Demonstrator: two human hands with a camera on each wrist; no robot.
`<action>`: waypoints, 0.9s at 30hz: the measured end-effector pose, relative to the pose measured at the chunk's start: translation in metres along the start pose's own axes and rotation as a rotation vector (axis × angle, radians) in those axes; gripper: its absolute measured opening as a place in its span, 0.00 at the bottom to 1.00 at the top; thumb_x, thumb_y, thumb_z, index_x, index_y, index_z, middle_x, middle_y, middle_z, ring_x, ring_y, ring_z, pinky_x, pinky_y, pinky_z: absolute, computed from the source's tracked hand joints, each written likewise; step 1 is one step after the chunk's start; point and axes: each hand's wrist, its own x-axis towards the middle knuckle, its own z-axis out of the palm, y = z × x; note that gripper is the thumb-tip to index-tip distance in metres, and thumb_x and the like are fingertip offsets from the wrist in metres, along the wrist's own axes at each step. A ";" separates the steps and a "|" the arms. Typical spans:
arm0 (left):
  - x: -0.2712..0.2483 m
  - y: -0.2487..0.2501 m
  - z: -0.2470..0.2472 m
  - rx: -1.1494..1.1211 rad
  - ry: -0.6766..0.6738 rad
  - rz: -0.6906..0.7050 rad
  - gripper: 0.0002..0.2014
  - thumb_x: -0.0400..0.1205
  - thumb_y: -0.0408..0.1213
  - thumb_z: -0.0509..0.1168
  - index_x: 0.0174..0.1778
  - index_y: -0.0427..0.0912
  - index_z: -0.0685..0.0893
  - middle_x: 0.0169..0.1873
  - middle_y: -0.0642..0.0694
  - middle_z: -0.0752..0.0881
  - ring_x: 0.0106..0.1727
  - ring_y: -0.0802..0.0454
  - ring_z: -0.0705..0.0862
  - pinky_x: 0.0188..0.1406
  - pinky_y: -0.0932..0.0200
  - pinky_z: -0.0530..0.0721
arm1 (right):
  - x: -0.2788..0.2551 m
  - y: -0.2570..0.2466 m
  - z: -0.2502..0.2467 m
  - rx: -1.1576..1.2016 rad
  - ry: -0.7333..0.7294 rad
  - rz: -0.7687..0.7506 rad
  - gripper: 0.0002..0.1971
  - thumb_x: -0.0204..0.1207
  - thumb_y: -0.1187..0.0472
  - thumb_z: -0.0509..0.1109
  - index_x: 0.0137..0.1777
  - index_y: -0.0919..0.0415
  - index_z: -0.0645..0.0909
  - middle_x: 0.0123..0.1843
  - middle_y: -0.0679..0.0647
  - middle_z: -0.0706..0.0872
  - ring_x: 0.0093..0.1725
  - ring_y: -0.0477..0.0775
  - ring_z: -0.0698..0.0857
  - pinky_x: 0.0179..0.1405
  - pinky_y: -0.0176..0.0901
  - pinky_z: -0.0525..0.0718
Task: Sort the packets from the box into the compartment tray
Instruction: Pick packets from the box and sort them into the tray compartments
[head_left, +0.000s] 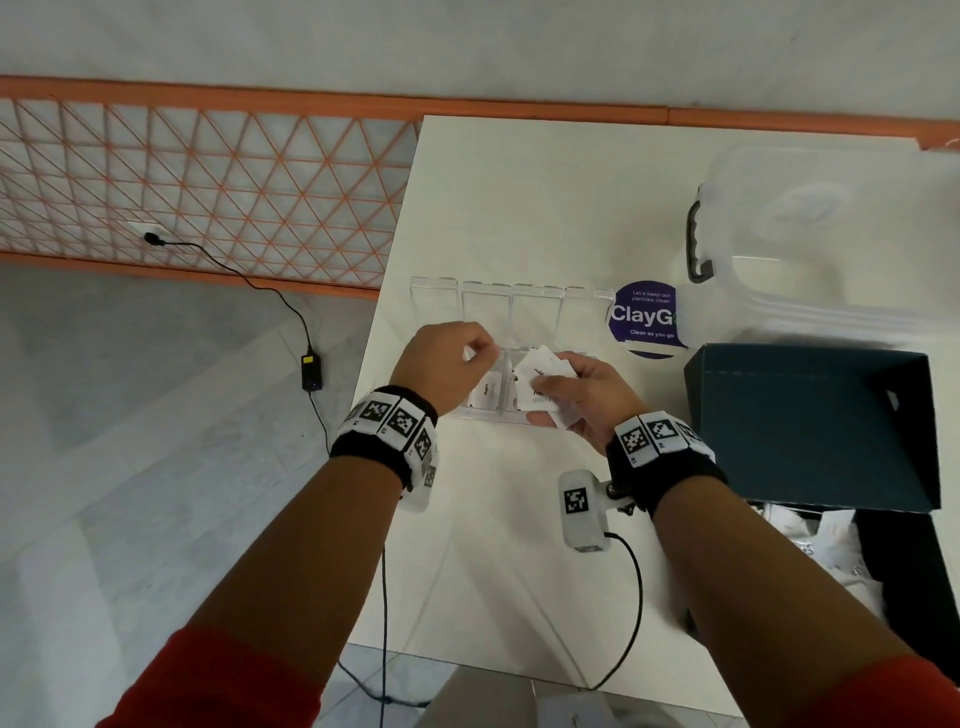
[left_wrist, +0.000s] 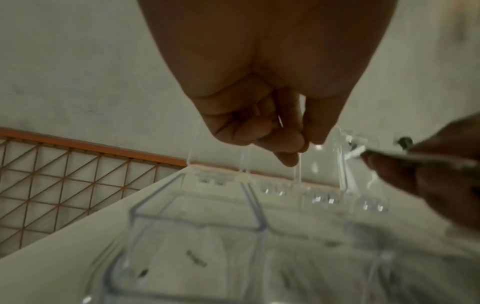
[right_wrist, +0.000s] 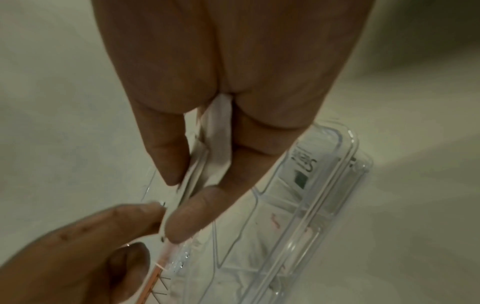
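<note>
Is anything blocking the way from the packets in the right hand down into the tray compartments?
Nothing visible blocks it. The right hand holds a fanned stack of white paper packets just above the clear plastic compartment tray, whose lids stand open. The left hand hovers over the tray's left near compartments, beside the stack, not beneath it.

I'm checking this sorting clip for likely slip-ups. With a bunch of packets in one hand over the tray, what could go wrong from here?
1. The right hand holds several packets fanned loosely over the compartment tray; one could slide out into the wrong compartment.
2. The left hand pinches at the stack's edge, so it might pull away two packets together.
3. The tray is light, clear plastic; a knock from either hand may shift it.
</note>
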 end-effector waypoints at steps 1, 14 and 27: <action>-0.002 0.004 -0.002 -0.062 0.015 -0.002 0.06 0.80 0.46 0.67 0.40 0.52 0.86 0.31 0.65 0.84 0.33 0.68 0.80 0.34 0.70 0.75 | 0.000 -0.001 0.002 -0.020 -0.005 -0.005 0.08 0.75 0.74 0.73 0.52 0.65 0.86 0.47 0.59 0.89 0.43 0.54 0.91 0.37 0.47 0.90; -0.012 0.010 0.003 -0.309 -0.130 -0.127 0.13 0.70 0.38 0.79 0.41 0.55 0.81 0.34 0.57 0.84 0.31 0.68 0.81 0.26 0.76 0.75 | -0.001 -0.010 0.009 0.010 -0.026 0.008 0.06 0.79 0.71 0.70 0.54 0.67 0.85 0.45 0.60 0.91 0.41 0.55 0.91 0.34 0.46 0.90; -0.009 -0.009 -0.001 -0.229 0.048 -0.191 0.09 0.80 0.37 0.68 0.52 0.56 0.82 0.38 0.55 0.81 0.36 0.58 0.83 0.36 0.67 0.81 | -0.004 -0.007 0.004 0.003 0.032 0.001 0.06 0.77 0.75 0.71 0.47 0.65 0.85 0.42 0.58 0.89 0.38 0.55 0.91 0.33 0.45 0.90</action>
